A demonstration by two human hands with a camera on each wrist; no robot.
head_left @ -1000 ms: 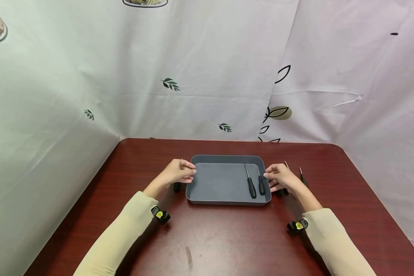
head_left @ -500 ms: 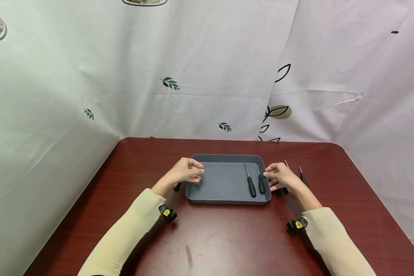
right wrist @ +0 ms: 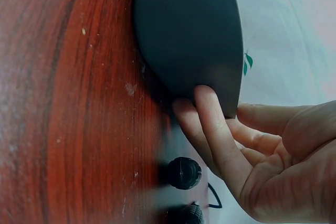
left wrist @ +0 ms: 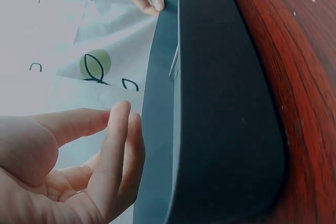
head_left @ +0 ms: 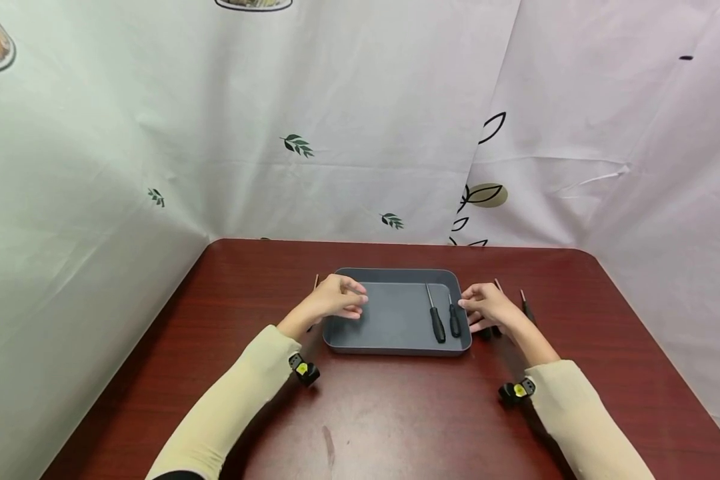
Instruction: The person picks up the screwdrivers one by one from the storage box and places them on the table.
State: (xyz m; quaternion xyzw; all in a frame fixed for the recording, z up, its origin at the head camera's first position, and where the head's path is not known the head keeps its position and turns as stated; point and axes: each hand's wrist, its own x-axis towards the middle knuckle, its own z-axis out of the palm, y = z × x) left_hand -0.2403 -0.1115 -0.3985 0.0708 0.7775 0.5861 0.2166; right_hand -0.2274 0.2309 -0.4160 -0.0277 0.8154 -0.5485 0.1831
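My right hand pinches the right wall of the gray tray on the table. My left hand is above the tray's left part, fingers loosely curved, thumb close to the fingertips. Two screwdrivers lie inside the tray, near its right wall.

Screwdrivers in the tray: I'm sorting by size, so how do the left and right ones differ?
The left screwdriver is longer than the right screwdriver. The right screwdriver lies nearer the right wall of the tray than the left screwdriver does. Both have dark handles nearer the person and shafts pointing away.
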